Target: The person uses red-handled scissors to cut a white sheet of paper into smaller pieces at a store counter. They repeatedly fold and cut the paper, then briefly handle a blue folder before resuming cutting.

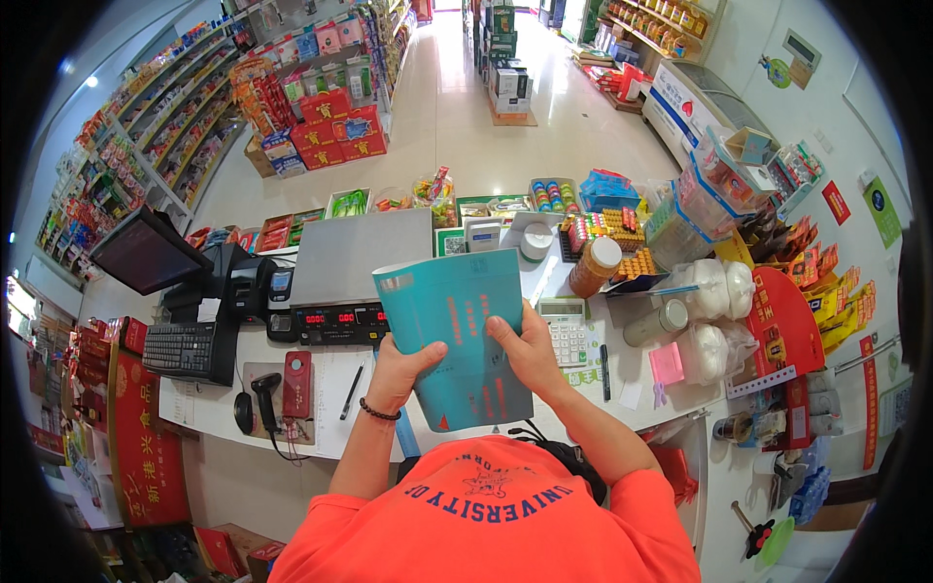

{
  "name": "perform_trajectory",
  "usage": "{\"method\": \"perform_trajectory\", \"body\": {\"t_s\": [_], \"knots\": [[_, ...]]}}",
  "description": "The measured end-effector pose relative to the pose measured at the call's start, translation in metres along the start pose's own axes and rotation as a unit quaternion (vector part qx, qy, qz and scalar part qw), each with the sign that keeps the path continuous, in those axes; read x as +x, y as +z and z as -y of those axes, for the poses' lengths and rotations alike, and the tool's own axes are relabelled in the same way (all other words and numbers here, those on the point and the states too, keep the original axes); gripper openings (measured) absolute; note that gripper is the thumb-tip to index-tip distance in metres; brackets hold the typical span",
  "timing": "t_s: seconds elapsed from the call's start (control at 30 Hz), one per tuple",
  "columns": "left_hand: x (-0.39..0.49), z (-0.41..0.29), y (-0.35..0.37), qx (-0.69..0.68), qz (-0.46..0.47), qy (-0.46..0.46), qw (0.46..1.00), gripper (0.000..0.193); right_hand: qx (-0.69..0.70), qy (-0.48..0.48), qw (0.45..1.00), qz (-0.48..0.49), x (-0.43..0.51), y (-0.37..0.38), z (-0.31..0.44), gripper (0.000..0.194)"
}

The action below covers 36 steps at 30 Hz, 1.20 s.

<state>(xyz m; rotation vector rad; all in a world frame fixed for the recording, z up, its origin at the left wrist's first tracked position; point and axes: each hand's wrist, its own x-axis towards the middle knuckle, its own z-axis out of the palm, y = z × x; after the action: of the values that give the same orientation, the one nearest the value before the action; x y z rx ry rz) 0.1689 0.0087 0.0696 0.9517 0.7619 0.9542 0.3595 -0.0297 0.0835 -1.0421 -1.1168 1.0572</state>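
A teal booklet [466, 313] with orange and dark print is held up over the counter, its cover slightly bowed. My left hand [408, 368] grips its left edge, thumb on the front cover and a beaded bracelet on the wrist. On the right edge, my right hand [521, 346] holds it the same way. The fingers behind the booklet are hidden. Partly behind it stands a weighing scale [364, 255] with lit red digits. Papers [342, 393] and a black pen [352, 390] lie left of my left hand. A white calculator [565, 331] is just right of my right hand.
Left on the counter [204, 408] are a keyboard [188, 351], a monitor [149, 251], a barcode scanner [267, 397] and a mouse [243, 413]. A brown-filled jar [594, 267], a tumbler [656, 322] and a marker [605, 372] are at right. Candy boxes [555, 197] line the far edge.
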Motion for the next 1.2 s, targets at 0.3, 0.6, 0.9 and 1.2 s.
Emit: {"method": "perform_trajectory", "body": {"t_s": [0.3, 0.6, 0.9, 1.2], "knots": [[-0.001, 0.006, -0.007, -0.018, 0.044, -0.019, 0.999, 0.052, -0.009, 0.01, 1.0, -0.006, 0.002, -0.008, -0.004, 0.028], [-0.003, 0.018, -0.01, -0.028, 0.025, -0.027, 0.999, 0.041, 0.026, 0.02, 0.999, -0.031, 0.003, -0.011, -0.001, 0.027], [-0.003, 0.013, -0.005, -0.061, -0.017, -0.016, 0.998, 0.023, 0.016, 0.008, 0.999, -0.029, 0.0, -0.009, -0.001, 0.03], [-0.012, 0.013, 0.0, -0.018, -0.054, 0.026, 0.998, 0.023, 0.046, -0.022, 0.997, -0.05, 0.011, -0.012, 0.01, 0.027]]}}
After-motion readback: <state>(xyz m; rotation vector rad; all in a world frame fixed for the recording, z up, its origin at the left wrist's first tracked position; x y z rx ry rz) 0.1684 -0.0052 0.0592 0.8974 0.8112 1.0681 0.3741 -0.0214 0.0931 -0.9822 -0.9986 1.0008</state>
